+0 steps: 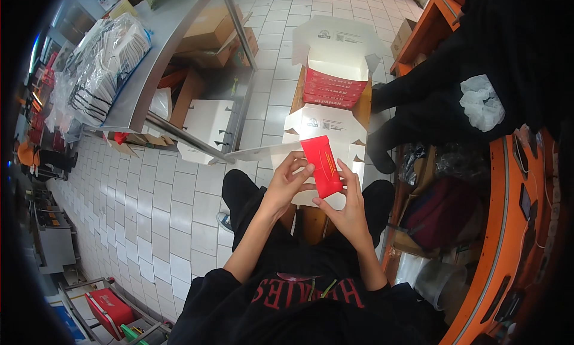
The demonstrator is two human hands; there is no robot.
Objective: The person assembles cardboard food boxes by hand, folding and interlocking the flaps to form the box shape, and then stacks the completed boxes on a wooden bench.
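In front of my lap, a narrow red cardboard panel (323,167) stands tilted, with small printing along it. My left hand (288,182) pinches its left edge, thumb on the red face and fingers partly behind. My right hand (348,208) grips its lower right end between thumb and fingers. White cardboard with a printed flap (326,121) spreads out behind and beneath the panel. Whether panel and flap are one piece I cannot tell. Farther off stands a stack of red boxes (336,92), the top one with its white lid (335,37) raised.
The boxes rest on a wooden bench (361,113) between my knees. To the left is a metal table (173,28) with plastic-wrapped white packs (110,67); flat white cardboard (208,122) lies below. A person in dark clothes (430,100) stands right, by an orange counter (487,273).
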